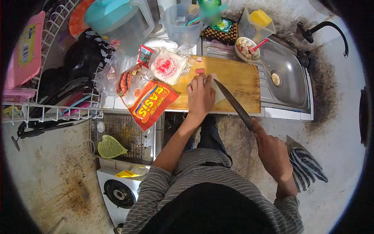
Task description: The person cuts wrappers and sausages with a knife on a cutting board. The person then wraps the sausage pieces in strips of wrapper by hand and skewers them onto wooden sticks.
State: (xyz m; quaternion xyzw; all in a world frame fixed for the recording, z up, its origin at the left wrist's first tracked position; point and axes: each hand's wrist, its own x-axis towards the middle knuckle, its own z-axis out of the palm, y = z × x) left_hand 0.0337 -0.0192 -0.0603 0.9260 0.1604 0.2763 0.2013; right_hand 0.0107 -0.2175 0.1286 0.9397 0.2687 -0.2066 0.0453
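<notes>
My right hand [271, 153] is wrapped round the handle of a long kitchen knife [235, 104]. The dark blade points up and left, its tip close beside my left hand [201, 96]. The fingers of that hand are bent down onto a thin pale wrapper sheet [222, 93], holding it against the wooden cutting board [241, 84]. Just past the fingertips lies a small pink sausage piece [200, 71]. A printed pack of wrapper sheets [168, 65] rests at the board's left end, partly over it. What lies under my left palm is hidden.
A red food packet [150, 103] overhangs the counter edge beside a plastic bag of sausages [124, 82]. Right of the board are a bowl with a red-handled spoon [245, 48] and a steel sink [288, 74]. Plastic tubs [181, 29] stand behind; a stove [117, 191] is lower left.
</notes>
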